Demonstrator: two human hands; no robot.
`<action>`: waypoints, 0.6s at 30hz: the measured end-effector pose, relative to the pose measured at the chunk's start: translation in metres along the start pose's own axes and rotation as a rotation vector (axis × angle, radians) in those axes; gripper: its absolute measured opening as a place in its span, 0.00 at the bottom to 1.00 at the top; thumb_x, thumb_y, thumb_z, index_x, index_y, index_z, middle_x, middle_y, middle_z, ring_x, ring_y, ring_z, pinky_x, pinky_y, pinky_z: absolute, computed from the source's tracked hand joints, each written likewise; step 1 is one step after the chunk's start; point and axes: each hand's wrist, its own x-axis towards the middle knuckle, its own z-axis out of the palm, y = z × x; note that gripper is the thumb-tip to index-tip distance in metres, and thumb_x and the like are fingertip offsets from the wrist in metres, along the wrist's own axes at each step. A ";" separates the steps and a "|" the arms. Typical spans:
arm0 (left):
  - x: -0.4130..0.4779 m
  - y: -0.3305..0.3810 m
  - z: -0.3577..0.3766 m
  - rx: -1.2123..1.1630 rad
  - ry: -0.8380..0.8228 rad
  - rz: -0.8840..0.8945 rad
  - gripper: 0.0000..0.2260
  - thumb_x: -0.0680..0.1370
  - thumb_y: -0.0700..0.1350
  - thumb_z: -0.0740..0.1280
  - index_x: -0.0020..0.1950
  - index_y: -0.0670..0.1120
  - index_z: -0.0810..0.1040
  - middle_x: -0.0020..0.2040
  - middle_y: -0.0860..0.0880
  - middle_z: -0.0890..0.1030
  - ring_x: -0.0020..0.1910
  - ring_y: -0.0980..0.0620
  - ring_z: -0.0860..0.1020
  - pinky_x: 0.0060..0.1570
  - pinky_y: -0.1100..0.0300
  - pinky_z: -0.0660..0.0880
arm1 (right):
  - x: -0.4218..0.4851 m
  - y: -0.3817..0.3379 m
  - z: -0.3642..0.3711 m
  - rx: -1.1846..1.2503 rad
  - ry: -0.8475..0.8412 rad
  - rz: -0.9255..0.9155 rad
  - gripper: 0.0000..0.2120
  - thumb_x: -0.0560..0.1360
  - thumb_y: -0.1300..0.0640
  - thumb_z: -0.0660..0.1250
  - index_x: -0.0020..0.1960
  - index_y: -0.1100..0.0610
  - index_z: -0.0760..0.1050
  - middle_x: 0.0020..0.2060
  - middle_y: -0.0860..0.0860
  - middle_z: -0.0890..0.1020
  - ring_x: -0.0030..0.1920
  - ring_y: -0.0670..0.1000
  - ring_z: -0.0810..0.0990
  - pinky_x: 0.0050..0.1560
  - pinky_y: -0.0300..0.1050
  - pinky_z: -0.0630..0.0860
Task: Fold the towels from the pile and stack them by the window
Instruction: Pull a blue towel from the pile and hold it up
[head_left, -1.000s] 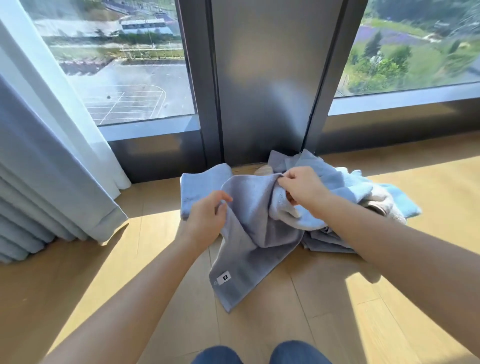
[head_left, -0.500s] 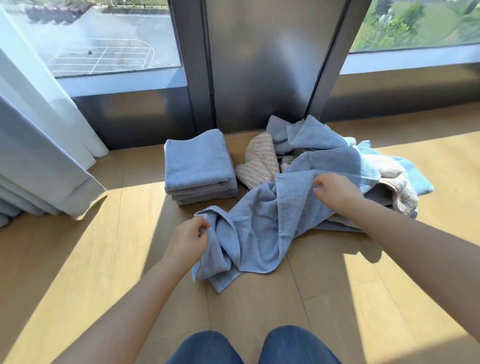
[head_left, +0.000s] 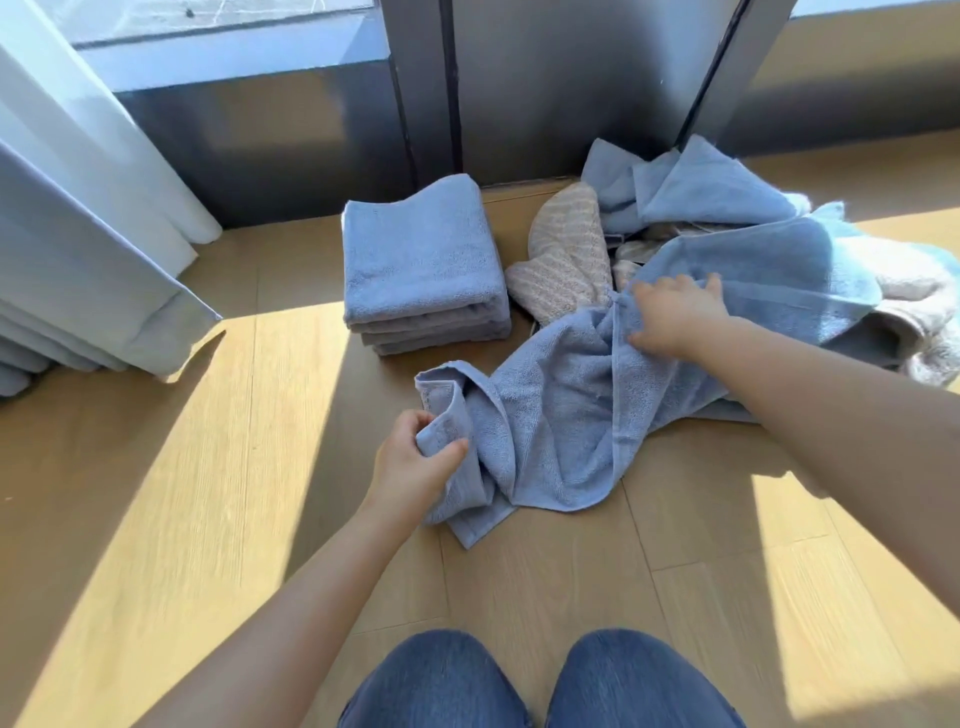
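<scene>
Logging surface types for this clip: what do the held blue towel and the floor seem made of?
Blue towel: likely cotton terry, matte, fuzzy looped nap, flat hem band. Floor: wood-look planks, low sheen, grain and seams; wood or laminate, unclear.

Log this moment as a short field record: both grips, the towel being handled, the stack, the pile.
left grip: pinches a bunched edge of the blue towel
right grip: on the same towel, blurred, hold unclear
folded stack: blue towels, by the window wall
pile: unfolded towels, right of the stack
floor: wood, sunlit
</scene>
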 end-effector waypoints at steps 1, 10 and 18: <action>-0.002 -0.001 -0.001 -0.010 -0.016 -0.028 0.10 0.68 0.48 0.66 0.42 0.46 0.68 0.39 0.50 0.74 0.38 0.52 0.73 0.38 0.59 0.69 | -0.002 0.003 0.001 0.017 -0.012 0.003 0.27 0.74 0.51 0.63 0.69 0.58 0.61 0.65 0.61 0.67 0.66 0.60 0.64 0.66 0.58 0.60; -0.011 0.003 -0.007 0.086 0.054 0.030 0.06 0.75 0.39 0.66 0.39 0.42 0.71 0.33 0.49 0.72 0.32 0.53 0.71 0.35 0.60 0.69 | -0.024 0.017 -0.002 0.254 0.121 0.112 0.16 0.72 0.50 0.63 0.56 0.57 0.71 0.53 0.59 0.78 0.59 0.59 0.71 0.58 0.50 0.62; -0.035 0.041 0.014 -0.059 -0.032 0.175 0.11 0.79 0.42 0.62 0.37 0.39 0.71 0.27 0.47 0.70 0.25 0.54 0.68 0.29 0.63 0.68 | -0.120 -0.028 -0.022 1.148 0.613 0.046 0.13 0.77 0.59 0.62 0.36 0.64 0.72 0.28 0.56 0.70 0.32 0.50 0.65 0.33 0.41 0.62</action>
